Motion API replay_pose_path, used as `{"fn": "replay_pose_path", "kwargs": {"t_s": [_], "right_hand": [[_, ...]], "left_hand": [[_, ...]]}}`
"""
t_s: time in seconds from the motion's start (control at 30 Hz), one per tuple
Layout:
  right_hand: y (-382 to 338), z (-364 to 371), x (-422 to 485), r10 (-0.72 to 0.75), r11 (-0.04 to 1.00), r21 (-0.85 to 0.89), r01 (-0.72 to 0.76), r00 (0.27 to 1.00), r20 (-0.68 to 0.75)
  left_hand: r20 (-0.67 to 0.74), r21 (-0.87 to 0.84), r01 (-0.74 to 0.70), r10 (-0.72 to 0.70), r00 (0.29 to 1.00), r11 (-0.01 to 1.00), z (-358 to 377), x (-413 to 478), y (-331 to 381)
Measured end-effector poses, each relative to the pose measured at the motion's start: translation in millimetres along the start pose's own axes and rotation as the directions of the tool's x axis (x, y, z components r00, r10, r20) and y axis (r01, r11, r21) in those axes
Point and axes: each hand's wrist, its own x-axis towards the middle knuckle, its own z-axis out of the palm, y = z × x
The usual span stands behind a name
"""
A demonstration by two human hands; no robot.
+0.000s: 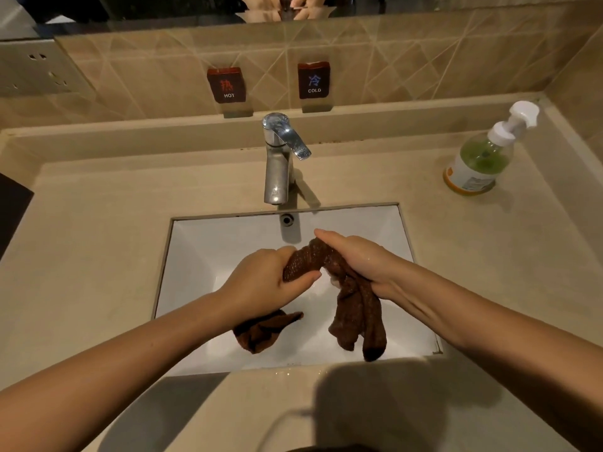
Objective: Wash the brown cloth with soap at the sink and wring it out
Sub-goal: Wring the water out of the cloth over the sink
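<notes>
Beige stone counter [98,243] around a white rectangular sink [202,243] set into it, dim warm light. Tiled wall [391,60] at the far side, mirror [163,8] edge above it. Far left on the wall: socket plate [39,70]. Dark object [13,210] at the left counter edge, cannot tell what. Two small wall signs above the tap: HOT sign [225,84] left, COLD sign [314,80] right. Chrome tap [277,158] at the far rim of the sink, lever pointing near-right, no water visible from the spout. Overflow hole [287,219] in the far sink wall below it. Far right on the counter: soap bottle [479,158], clear with green liquid, white pump top, upright, well apart from the sink. Water drops on the near rim of the counter.

Both bare forearms reach in from the near side over the sink. Left hand [264,282] clenched around the left end of the cloth [355,308], thumb laid across the roll. Cloth is brown, wet-looking, twisted into a tight roll between the two hands, held above the basin. One loose end hangs below the left wrist, the longer loose end hangs down under the right hand toward the near sink wall. Right hand [355,259] grasping the right part of the roll, fingers wrapped over the top, fingertips pointing far-left. Hands close together, not touching.
</notes>
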Motion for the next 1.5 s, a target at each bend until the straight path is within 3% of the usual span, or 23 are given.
{"fn": "replay_pose_path", "kwargs": {"t_s": [0.07, 0.13, 0.2, 0.3, 0.33, 0.4, 0.5, 0.6, 0.7, 0.77, 0.87, 1.0, 1.07, 1.13, 1.23, 1.3, 1.37, 1.43, 1.5], "right_hand": [[-8, -5, -1, -0.003, 0.999, 0.05, 0.0, 0.998, 0.062], [-18, -11, -5, 0.009, 0.999, 0.047, -0.017, 0.986, 0.165], [-26, -15, -8, 0.017, 0.997, -0.077, -0.001, 0.978, 0.209], [-34, -13, -10, -0.023, 0.974, -0.216, 0.067, 0.979, 0.201], [-37, -11, -11, -0.054, 0.963, -0.248, 0.105, 0.978, 0.204], [-43, -5, -14, -0.096, 0.909, -0.373, 0.184, 0.965, 0.242], [-49, -2, -15, -0.031, 0.859, -0.47, 0.203, 0.937, 0.348], [-53, -17, -14, -0.001, 0.884, -0.425, 0.194, 0.911, 0.413], [-50, -38, -14, 0.05, 0.821, -0.528, 0.216, 0.895, 0.444], [-40, -43, -15, 0.044, 0.816, -0.521, 0.25, 0.872, 0.487], [-22, -44, -13, -0.108, 0.939, -0.24, 0.245, 0.875, 0.472], [-8, -48, -14, -0.288, 0.957, 0.056, 0.284, 0.912, 0.292], [-8, -42, -14, -0.332, 0.94, 0.136, 0.312, 0.93, 0.159], [-11, -30, -14, -0.36, 0.929, 0.094, 0.359, 0.933, -0.012], [-13, -6, -13, -0.406, 0.913, -0.124, 0.388, 0.892, -0.199], [-12, 9, -15, -0.451, 0.883, -0.232, 0.408, 0.874, -0.182], [-10, 21, -21, -0.452, 0.883, -0.181, 0.433, 0.889, -0.079], [-5, 28, -22, -0.443, 0.895, -0.046, 0.444, 0.896, 0.018], [1, 32, -20, -0.461, 0.883, -0.074, 0.463, 0.886, 0.049]], "left_hand": [[-0.015, -0.222, 0.045, -0.049, 0.999, 0.974, -8, 5, 1], [0.146, -0.502, 0.195, -0.14, 0.979, 0.842, -21, 7, -1], [0.366, -0.613, 0.331, -0.114, 0.924, 0.717, -34, 6, -9], [0.477, -0.686, 0.41, -0.054, 0.877, 0.601, -42, 7, -10], [0.471, -0.687, 0.405, -0.055, 0.88, 0.603, -45, 9, -7], [0.45, -0.615, 0.34, -0.038, 0.892, 0.711, -51, 16, 2], [0.428, -0.431, 0.238, -0.035, 0.903, 0.87, -57, 23, 14], [0.365, -0.421, 0.21, -0.047, 0.93, 0.882, -59, 22, 17], [0.336, -0.519, 0.214, -0.033, 0.941, 0.827, -62, 18, 15], [0.314, -0.627, 0.215, -0.01, 0.949, 0.749, -61, 17, 14], [0.336, -0.784, 0.289, -0.015, 0.942, 0.55, -59, 16, 14], [0.404, -0.802, 0.396, -0.082, 0.911, 0.448, -57, 13, 7], [0.461, -0.812, 0.475, -0.126, 0.878, 0.341, -50, 11, 4], [0.524, -0.813, 0.548, -0.16, 0.836, 0.197, -39, 9, 4], [0.599, -0.8, 0.593, -0.122, 0.791, -0.087, -22, 7, 8], [0.582, -0.806, 0.552, -0.119, 0.804, -0.212, -14, 8, 11], [0.533, -0.831, 0.49, -0.123, 0.837, -0.263, -8, 8, 13], [0.477, -0.855, 0.433, -0.106, 0.872, -0.285, -5, 7, 15], [0.441, -0.882, 0.413, -0.088, 0.893, -0.228, -4, 6, 14]]}}
